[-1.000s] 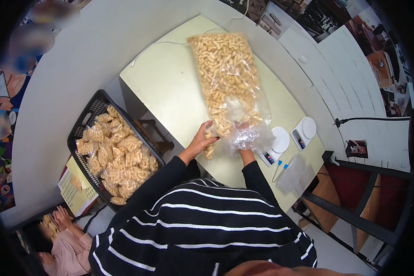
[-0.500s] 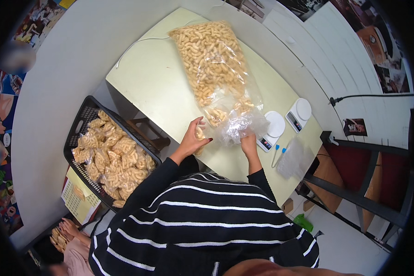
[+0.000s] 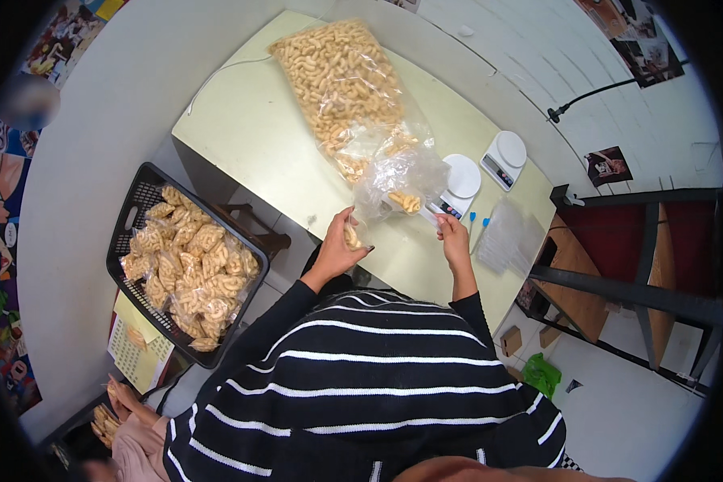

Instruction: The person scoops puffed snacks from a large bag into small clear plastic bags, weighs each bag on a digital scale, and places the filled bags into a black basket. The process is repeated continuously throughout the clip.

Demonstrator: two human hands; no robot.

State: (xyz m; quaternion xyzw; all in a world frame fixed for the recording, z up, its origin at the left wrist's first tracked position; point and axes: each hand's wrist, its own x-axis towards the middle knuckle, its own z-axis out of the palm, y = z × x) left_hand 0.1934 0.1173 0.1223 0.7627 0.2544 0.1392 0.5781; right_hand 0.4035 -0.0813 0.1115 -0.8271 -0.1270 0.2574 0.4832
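A loaded scoop between a big bag and a small one

Nearest, across the bottom of the frame, is the wearer's black-and-white striped top [image 3: 361, 377]. Just beyond it, at the centre, the left hand [image 3: 335, 251] is curled round a small bag [image 3: 352, 236], clear, with some pale yellow snacks inside. Right of centre, the right hand [image 3: 455, 241] is closed on the handle of what looks like a scoop [image 3: 431, 211]; a few curled snacks [image 3: 405, 201] sit at its far end, by the crumpled mouth of the big bag [image 3: 341, 84]. That clear bag, full of the same snacks, lies on a pale table [image 3: 241, 128], stretching to the upper centre.

The step in hand appears to be portioning: snacks are out on the scoop but not yet in the small bag. The next move calls for a level scoop, clear of the loose film, and a small bag held open; whether its mouth is open now, I cannot tell.

Left of centre, a black crate [image 3: 140, 191] holds many filled packs [image 3: 193, 261]. At lower left is another person's hand [image 3: 121, 401]. Right of centre are flat clear bags [image 3: 502, 235], a white scale [image 3: 463, 177] and, farther, a second scale [image 3: 508, 150].
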